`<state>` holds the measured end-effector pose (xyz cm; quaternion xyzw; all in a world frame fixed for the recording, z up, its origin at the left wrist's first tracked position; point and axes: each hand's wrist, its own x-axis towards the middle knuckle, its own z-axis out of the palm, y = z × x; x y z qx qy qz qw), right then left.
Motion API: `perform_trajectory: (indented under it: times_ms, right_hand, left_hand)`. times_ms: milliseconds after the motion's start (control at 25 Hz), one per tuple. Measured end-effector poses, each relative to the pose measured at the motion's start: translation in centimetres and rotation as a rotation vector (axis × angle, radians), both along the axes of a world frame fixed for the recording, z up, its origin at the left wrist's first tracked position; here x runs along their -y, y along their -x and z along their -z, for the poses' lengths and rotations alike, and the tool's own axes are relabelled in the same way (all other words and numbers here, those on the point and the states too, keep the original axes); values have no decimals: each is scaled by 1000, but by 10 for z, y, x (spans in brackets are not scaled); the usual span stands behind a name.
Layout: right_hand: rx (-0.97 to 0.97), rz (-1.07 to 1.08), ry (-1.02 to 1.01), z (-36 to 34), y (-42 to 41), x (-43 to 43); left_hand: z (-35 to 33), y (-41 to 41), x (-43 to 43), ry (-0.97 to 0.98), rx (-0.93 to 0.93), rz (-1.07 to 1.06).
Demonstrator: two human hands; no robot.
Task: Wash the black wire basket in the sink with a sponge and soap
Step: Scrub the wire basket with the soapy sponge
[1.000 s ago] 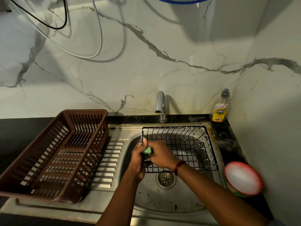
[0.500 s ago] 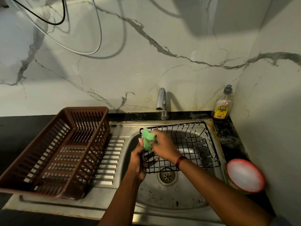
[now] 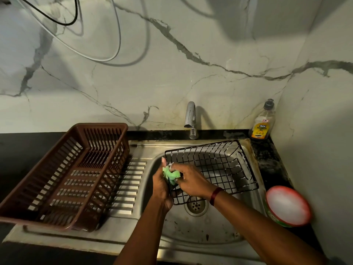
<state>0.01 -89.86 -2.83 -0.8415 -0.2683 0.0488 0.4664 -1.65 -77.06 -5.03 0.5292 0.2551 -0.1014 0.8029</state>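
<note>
Scrubbing is happening at the black wire basket (image 3: 219,165) rim: right hand (image 3: 188,180) is pinching the green sponge (image 3: 170,174), left hand (image 3: 160,186) beside it is gripping the basket wall in the sink (image 3: 200,226); rubbing each wire is looking wisest.

The wire basket (image 3: 202,145) is black, a square grid, and the sponge (image 3: 171,174) at its nine o'clock edge is bright green. At nine o'clock from the steel-grey sink (image 3: 200,232) sits a slotted brown dish rack (image 3: 66,178); at four o'clock is a tub (image 3: 288,205) with a red rim and white fill. The wall (image 3: 172,83) at twelve is white marble veined in grey, and the bottle (image 3: 261,123) at one o'clock has a yellow label and grey cap.
</note>
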Motion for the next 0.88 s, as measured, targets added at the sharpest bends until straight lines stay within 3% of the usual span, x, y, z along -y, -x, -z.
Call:
perform_trajectory:
  times_ms: [160, 400, 480, 640, 880]
  right_hand:
    - [-22, -50, 49, -5, -2, 5]
    - [-49, -425, 263, -10, 12, 11]
    - [-68, -378, 315, -6, 1, 17]
    - [-8, -66, 206, 0, -10, 17]
    - [-95, -417, 261, -10, 7, 4]
  left_hand:
    - [4, -2, 1, 56, 20, 71]
    - [-4, -3, -6, 280, -23, 91]
    - [-5, 0, -8, 292, -13, 115]
    - [-11, 0, -10, 267, 62, 110]
    - [-12, -4, -13, 265, -15, 92]
